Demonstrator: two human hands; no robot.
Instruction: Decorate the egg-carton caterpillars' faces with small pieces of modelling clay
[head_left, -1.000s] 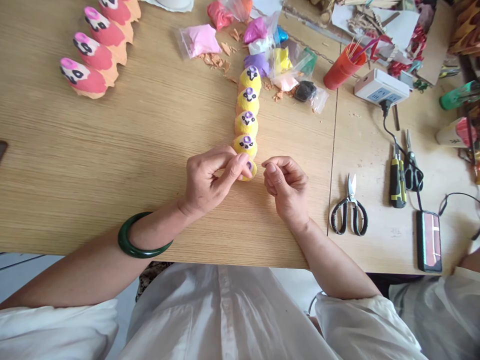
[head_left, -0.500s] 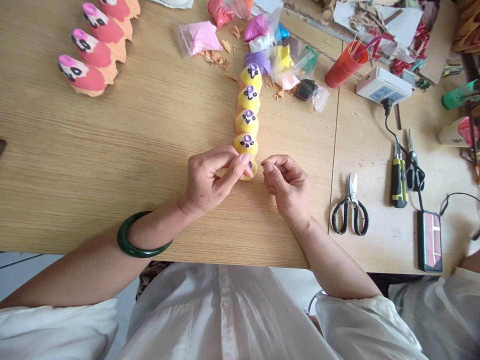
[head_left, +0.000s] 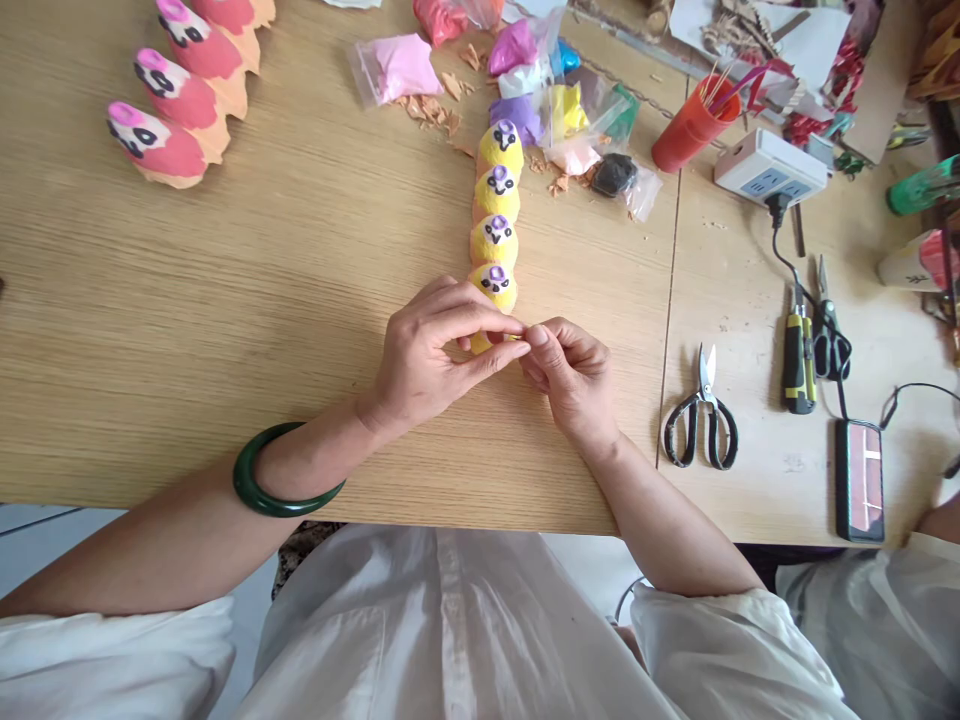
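Left fingertips and right fingertips pinched together and meeting, just below the row of yellow-painted egg-carton cups, any thin thing between them too small to tell. Left hand curled over the lowest yellow cup, most of that cup hidden behind the fingers and touching the cup above it at the near end of the row. Right hand just beside the left, closed inward, its wrist resting near the table edge. Jade bangle around the left forearm. Four more yellow cups in a straight line, with purple-and-black painted faces, upright on the wooden table. Left of the row and well apart, pink-and-red painted egg-carton pieces. Past the row's far end, a pink clay bag, a yellow clay bag and scattered wood shavings. Right of the row, an orange cup of sticks, a power strip, black-handled scissors, a yellow-and-black screwdriver, a second pair of scissors and a phone.
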